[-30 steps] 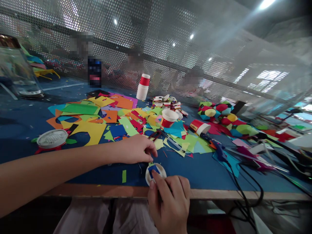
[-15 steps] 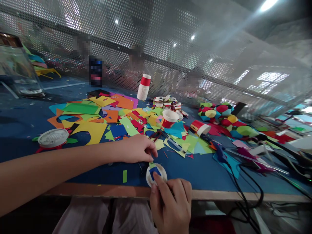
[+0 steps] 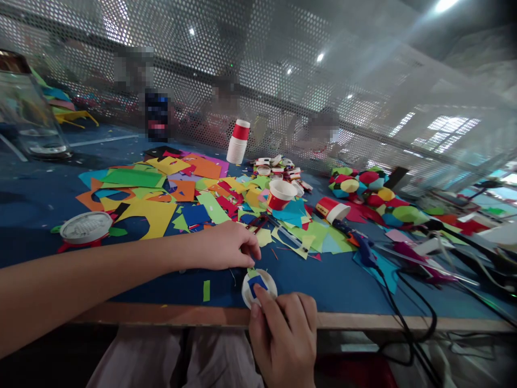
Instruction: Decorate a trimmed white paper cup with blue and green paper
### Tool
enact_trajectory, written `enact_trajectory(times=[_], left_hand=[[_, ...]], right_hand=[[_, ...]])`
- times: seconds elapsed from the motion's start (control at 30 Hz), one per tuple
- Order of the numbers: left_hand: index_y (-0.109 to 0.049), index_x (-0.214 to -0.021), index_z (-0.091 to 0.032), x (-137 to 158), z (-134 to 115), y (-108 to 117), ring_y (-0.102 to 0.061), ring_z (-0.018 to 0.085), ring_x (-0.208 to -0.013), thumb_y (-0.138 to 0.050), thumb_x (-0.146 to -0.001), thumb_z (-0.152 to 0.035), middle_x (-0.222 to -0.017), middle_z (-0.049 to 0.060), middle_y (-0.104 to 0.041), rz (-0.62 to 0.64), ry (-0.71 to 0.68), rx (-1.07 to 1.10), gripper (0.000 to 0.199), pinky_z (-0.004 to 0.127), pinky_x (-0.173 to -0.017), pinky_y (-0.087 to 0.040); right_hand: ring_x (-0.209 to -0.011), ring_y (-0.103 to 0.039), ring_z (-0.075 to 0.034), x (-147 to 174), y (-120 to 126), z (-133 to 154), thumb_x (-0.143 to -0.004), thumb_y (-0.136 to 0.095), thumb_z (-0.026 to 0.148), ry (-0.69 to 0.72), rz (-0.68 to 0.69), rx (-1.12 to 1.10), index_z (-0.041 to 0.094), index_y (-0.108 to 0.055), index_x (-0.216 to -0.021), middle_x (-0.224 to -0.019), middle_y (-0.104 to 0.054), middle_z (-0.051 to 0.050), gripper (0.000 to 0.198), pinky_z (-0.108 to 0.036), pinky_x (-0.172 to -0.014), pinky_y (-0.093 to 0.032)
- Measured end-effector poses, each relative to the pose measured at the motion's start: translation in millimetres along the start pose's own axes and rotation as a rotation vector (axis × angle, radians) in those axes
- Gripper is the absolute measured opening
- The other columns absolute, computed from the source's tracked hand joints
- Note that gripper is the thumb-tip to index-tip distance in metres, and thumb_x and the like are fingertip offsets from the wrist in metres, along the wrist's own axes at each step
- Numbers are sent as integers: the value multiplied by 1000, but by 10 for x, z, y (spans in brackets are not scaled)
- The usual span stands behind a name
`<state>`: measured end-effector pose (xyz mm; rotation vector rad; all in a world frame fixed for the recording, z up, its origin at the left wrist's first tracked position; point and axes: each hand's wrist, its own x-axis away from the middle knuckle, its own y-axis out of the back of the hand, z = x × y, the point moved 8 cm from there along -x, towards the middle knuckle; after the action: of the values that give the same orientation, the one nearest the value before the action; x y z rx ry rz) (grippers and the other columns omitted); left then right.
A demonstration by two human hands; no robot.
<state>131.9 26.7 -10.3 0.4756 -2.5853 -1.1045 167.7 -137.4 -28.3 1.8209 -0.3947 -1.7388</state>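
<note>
**Blue square (image 3: 253, 281) set in a shallow white dish (image 3: 272, 284), fingertip upon it**

The white dish rests on the tabletop (image 3: 335, 288), close to its wooden front edge (image 3: 177, 315). Inside lies the blue square, with a light-green strip (image 3: 251, 272) reaching from it over the far rim. The right hand (image 3: 286, 328) has its index fingertip on the square and its thumb at the dish's near side, the other fingers curled. The left hand (image 3: 232, 245) is bent over the strip's far end, fingertips at or just above it; whether they pinch it, I cannot tell.

As far as can be judged, the pieces are in place; whether they are fastened is not visible. The dish shows no other coloured parts, whereas a round white piece (image 3: 86, 229) at the left has red and green ones around it.

Room is tightest toward the front: the right wrist lies beyond the edge. Bare surface opens to the dish's right, as far as the black cables (image 3: 412, 345) and the blue corded tool (image 3: 365, 250). To the left, a loose green scrap (image 3: 207, 291) lies nearby, and the left forearm crosses above it. Beyond the hands, the paper pile (image 3: 153, 215) and an upright red-and-white cup (image 3: 280, 199) crowd the far side.
</note>
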Motion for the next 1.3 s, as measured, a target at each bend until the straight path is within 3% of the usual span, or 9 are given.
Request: enact_trajectory(times=[0.27,0.4,0.5,0.63,0.83,0.97,1.3], left_hand=[[-78,-97,-18,21,-54,19,-68,14,-78,-68,-87,-15,-89,0,-76,-26,-81,-87,14,21,-71,-47],[-81,-95,-22,137,-257,76,-68,17,-94,-61,-82,-1,-102,2,-74,12,-197,-183,31,24,-86,-48],[-83,-92,-24,233,-368,98,-68,22,-101,-60,-78,1,-104,3,-75,62,-239,-268,36,29,-87,-47],[-83,-90,-24,229,-338,89,-69,25,-102,-60,-79,0,-100,3,-79,58,-191,-317,35,31,-86,-47],[-79,-99,-19,87,-123,110,-71,21,-87,-59,-91,-16,-100,5,-81,-84,-37,-243,22,28,-74,-47],[-80,-90,-20,66,-82,72,-71,17,-78,-70,-90,-31,-88,1,-81,-33,-18,-166,15,24,-67,-44],[-75,-85,-19,29,-23,4,-69,16,-76,-68,-88,-24,-82,2,-78,21,67,-78,9,22,-64,-44]], right_hand=[[-78,-46,-21,-57,21,-16,-95,-63,8,1,46,-28,8,-71,-110,-81,-57,-6,17,-37,-71,-38],[-77,-46,-21,-53,13,-23,-95,-63,9,-2,57,-11,9,-71,-112,-81,-56,-6,18,-37,-70,-39],[-75,-46,-21,-69,30,-4,-96,-63,10,0,17,-5,8,-71,-109,-78,-56,-6,16,-36,-68,-40],[-74,-46,-21,-83,42,3,-97,-60,11,-15,-13,-2,9,-71,-104,-77,-58,-6,13,-37,-67,-40],[-76,-46,-21,-18,5,-30,-95,-64,11,-19,39,5,10,-72,-110,-79,-57,-6,17,-37,-69,-40],[-77,-46,-21,-15,1,-34,-94,-65,9,-27,27,-7,9,-72,-110,-80,-56,-6,18,-37,-70,-40],[-77,-46,-20,-20,26,-36,-96,-64,13,-39,9,5,10,-72,-110,-81,-52,-5,17,-36,-70,-40]])
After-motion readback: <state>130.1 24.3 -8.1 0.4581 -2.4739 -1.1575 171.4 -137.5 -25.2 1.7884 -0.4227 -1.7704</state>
